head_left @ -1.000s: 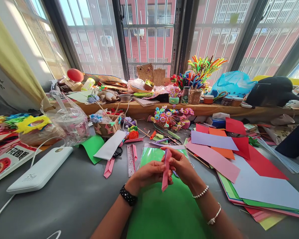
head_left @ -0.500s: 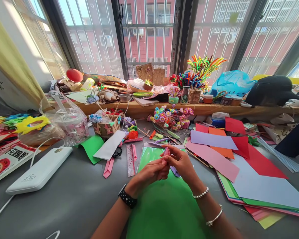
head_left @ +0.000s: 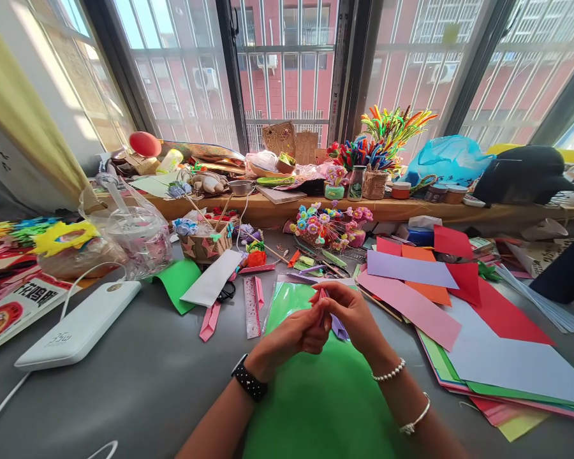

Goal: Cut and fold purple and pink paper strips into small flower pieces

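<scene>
Pinching the pink paper strip (head_left: 322,305) between both hands, your left hand (head_left: 291,338) and right hand (head_left: 351,312) meet fingertip to fingertip above the green sheet (head_left: 316,401); the strip stands nearly upright between them.

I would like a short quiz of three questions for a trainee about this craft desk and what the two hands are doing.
1. True or false: the left hand and the right hand both grip the folded pink paper.
2. Which sheet lies directly under the hands? A) green sheet B) a white sheet C) a black sheet
3. Fill in: the white power bank lies on the person's ______ side of the grey table.

Key: 1 true; 2 A; 3 left.
</scene>
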`<state>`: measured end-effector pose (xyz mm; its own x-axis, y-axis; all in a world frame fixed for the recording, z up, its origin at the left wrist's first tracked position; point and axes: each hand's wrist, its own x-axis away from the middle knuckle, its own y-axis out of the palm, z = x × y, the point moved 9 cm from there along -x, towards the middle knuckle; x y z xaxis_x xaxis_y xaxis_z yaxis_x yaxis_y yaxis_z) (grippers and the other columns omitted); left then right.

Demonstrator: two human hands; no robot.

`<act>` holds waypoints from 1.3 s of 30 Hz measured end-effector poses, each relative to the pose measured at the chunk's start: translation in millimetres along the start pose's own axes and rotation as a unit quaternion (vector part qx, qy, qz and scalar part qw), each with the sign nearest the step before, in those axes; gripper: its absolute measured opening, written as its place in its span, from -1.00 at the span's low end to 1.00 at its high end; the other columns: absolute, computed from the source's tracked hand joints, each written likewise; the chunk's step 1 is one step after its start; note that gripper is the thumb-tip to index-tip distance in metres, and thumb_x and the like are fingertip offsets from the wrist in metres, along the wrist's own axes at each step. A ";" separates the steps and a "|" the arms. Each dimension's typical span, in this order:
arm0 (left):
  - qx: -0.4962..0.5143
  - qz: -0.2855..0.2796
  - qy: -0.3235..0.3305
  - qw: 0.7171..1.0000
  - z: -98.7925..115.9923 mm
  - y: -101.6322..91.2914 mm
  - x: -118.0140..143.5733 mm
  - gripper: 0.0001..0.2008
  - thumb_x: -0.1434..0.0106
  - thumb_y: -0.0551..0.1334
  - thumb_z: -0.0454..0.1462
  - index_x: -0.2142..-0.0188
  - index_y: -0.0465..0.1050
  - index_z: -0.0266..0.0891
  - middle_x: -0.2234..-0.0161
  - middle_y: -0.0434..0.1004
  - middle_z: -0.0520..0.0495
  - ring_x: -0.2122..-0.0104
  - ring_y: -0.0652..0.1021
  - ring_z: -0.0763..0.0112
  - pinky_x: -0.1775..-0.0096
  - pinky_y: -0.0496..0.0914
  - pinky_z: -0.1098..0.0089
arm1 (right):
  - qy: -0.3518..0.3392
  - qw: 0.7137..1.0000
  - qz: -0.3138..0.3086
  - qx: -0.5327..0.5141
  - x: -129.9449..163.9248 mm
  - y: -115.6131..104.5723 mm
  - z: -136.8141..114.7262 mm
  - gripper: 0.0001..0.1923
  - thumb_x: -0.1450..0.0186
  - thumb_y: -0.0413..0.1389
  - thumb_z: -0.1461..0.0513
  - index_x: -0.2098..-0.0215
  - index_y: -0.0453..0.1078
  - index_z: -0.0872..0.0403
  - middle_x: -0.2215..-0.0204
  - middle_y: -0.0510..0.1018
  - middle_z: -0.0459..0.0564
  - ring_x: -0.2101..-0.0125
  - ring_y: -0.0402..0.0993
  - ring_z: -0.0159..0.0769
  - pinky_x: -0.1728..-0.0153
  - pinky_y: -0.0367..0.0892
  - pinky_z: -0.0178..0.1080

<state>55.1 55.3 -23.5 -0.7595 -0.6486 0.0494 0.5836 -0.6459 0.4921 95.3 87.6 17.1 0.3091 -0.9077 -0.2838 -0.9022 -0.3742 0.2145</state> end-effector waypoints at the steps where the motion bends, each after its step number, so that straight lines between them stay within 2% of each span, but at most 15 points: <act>1: 0.003 -0.005 0.001 1.000 0.3 0.8 -0.1 -0.61 -0.13 0.05 0.02 0.54 0.15 -0.27 0.67 -0.16 0.21 0.70 -0.09 0.65 0.64 -0.18 0.52 | 0.000 1.000 -0.007 -0.001 0.2 1.0 -0.6 -0.77 -0.10 0.15 0.24 0.23 0.42 0.01 0.44 0.52 -0.11 0.45 0.41 -0.42 0.42 0.32 -0.37; 4: 0.020 -0.019 0.005 1.000 2.3 3.8 0.3 -0.60 -0.14 0.05 0.01 0.59 0.12 -0.26 0.68 -0.16 0.21 0.71 -0.09 0.65 0.66 -0.18 0.53 | 0.002 0.999 -0.033 -0.007 1.3 4.5 -1.7 -0.72 -0.14 0.12 0.22 0.15 0.38 0.00 0.36 0.54 -0.07 0.35 0.43 -0.37 0.31 0.33 -0.32; 7: 0.035 -0.031 0.001 0.999 2.6 6.5 0.9 -0.59 -0.15 0.05 0.00 0.61 0.10 -0.26 0.70 -0.16 0.21 0.72 -0.09 0.65 0.68 -0.18 0.53 | -0.001 1.000 -0.021 -0.002 1.5 2.2 -2.4 -0.78 -0.13 0.12 0.22 0.22 0.42 0.03 0.38 0.54 -0.07 0.34 0.44 -0.35 0.28 0.33 -0.29; 13: 0.033 -0.023 -0.010 0.999 -1.5 4.3 0.4 -0.62 -0.17 0.01 0.01 0.53 0.18 -0.28 0.72 -0.15 0.22 0.73 -0.12 0.65 0.68 -0.19 0.54 | 0.025 1.000 0.006 0.014 1.3 -2.1 0.2 -0.83 -0.08 0.16 0.18 0.35 0.42 0.08 0.45 0.54 -0.06 0.41 0.45 -0.32 0.35 0.35 -0.27; 18: 0.016 -0.015 -0.010 1.000 -5.2 1.4 -2.2 -0.53 -0.15 -0.06 0.09 0.58 0.15 -0.26 0.73 -0.17 0.23 0.74 -0.14 0.66 0.69 -0.21 0.52 | 0.031 0.998 0.023 0.055 1.6 -5.5 1.0 -0.81 -0.06 0.17 0.16 0.39 0.43 0.10 0.47 0.53 -0.07 0.42 0.44 -0.30 0.35 0.33 -0.26; 22: 0.002 0.003 -0.006 1.000 -4.1 -0.8 -2.7 -0.51 -0.10 -0.05 0.13 0.66 0.04 -0.23 0.74 -0.17 0.23 0.75 -0.13 0.66 0.70 -0.22 0.52 | 0.037 0.998 0.019 0.044 2.3 -3.9 1.5 -0.80 -0.06 0.18 0.16 0.36 0.44 0.08 0.46 0.53 -0.07 0.39 0.43 -0.31 0.33 0.31 -0.28; 27: 0.010 -0.016 -0.021 1.000 -5.2 3.3 -1.5 -0.51 -0.05 0.02 0.13 0.64 0.07 -0.24 0.75 -0.16 0.24 0.75 -0.12 0.68 0.71 -0.22 0.53 | 0.053 0.998 0.023 0.016 3.9 -1.1 2.6 -0.74 -0.14 0.09 0.09 0.29 0.45 0.06 0.51 0.50 -0.10 0.47 0.40 -0.39 0.39 0.28 -0.33; 32: -0.006 -0.015 -0.015 1.000 -7.2 3.5 -1.8 -0.53 -0.03 0.13 0.07 0.65 0.04 -0.24 0.74 -0.12 0.23 0.75 -0.10 0.69 0.71 -0.22 0.54 | 0.063 0.997 0.041 0.018 3.9 -2.6 5.1 -0.78 -0.09 0.14 0.10 0.52 0.44 0.11 0.55 0.49 -0.08 0.52 0.37 -0.39 0.45 0.27 -0.34; 35: 0.006 -0.011 -0.013 1.000 -7.1 3.1 -1.4 -0.54 -0.05 0.15 0.03 0.65 -0.01 -0.22 0.73 -0.12 0.23 0.75 -0.09 0.69 0.71 -0.21 0.55 | 0.075 0.995 0.060 -0.024 3.4 -4.1 11.3 -0.76 -0.06 0.16 0.09 0.54 0.44 0.11 0.59 0.49 -0.08 0.51 0.39 -0.37 0.44 0.28 -0.34; 39: 0.051 -0.038 -0.002 0.998 -0.4 5.2 0.9 -0.55 -0.04 0.16 0.02 0.65 0.00 -0.22 0.74 -0.14 0.24 0.76 -0.11 0.70 0.73 -0.21 0.57 | 0.109 0.984 0.064 -0.122 3.6 1.1 24.5 -0.63 -0.12 0.06 -0.01 0.42 0.47 0.13 0.54 0.52 -0.02 0.44 0.42 -0.33 0.36 0.30 -0.30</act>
<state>57.5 51.2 -21.2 -0.8019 -0.5974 0.0129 0.4924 -0.6484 0.5807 88.0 88.5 -6.5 0.2782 -0.9598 -0.0378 -0.8472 -0.2637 0.4612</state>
